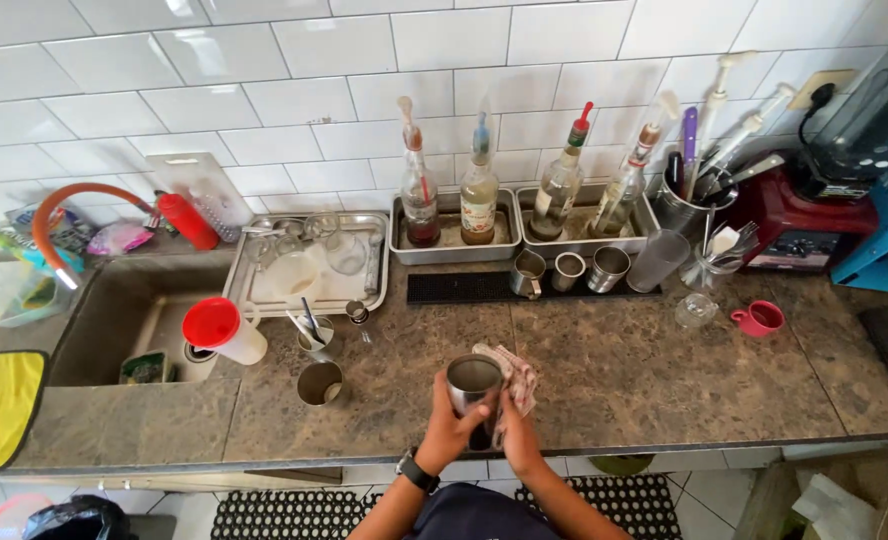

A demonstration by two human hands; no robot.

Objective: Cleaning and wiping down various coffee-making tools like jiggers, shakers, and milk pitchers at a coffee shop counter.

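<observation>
Hands raised over counter: left hand [451, 420] grips steel cup [473, 386], right hand [513, 425] presses cloth [517, 375].

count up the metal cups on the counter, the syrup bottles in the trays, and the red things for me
Metal cups: 6, one held in both hands, left hand, right hand, with a cloth
Pump bottles in trays: 4
Red things: 3, the lidded cup, bottle and small cup
Total: 13
</observation>
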